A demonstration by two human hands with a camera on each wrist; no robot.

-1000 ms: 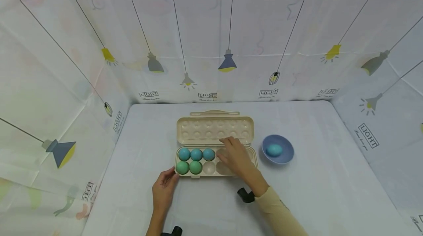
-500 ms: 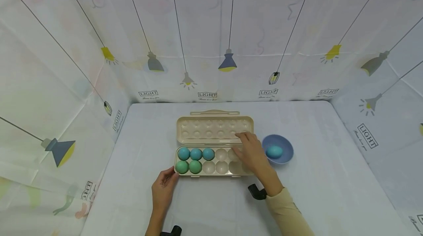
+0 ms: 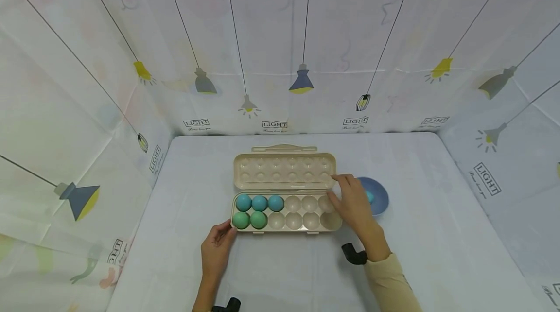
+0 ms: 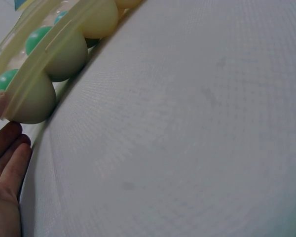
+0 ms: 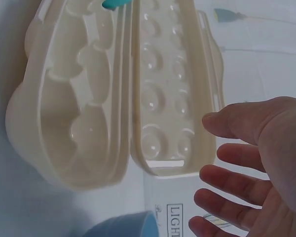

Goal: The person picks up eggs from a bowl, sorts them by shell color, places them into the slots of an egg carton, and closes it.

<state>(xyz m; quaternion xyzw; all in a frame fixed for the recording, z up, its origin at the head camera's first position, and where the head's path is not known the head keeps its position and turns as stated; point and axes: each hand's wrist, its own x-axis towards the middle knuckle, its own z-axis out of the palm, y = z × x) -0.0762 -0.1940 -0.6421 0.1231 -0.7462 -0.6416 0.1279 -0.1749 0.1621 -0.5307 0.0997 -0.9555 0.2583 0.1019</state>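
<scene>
A beige plastic egg carton (image 3: 293,221) lies open on the table, its lid (image 3: 284,171) folded back. Three blue eggs (image 3: 259,203) fill the left of its back row. Two green eggs (image 3: 258,220) sit in front of them; the cups to the right are bare. My left hand (image 3: 216,249) holds the carton's front left corner, thumb on the rim and fingers below. With fingers spread and nothing in it, my right hand (image 3: 356,207) hovers between the carton's right end and a blue bowl (image 3: 379,200). Another blue egg (image 3: 370,197) in that bowl is mostly hidden behind the hand.
A white cloth covers the table (image 3: 437,244). Behind and at both sides hang white curtains (image 3: 280,35) printed with lamps. Black wrist camera mounts (image 3: 353,254) stick out beside both wrists.
My right hand has moved right, from above the carton's middle cups to beside its right end, and now covers part of the bowl. The left hand and the carton have stayed put.
</scene>
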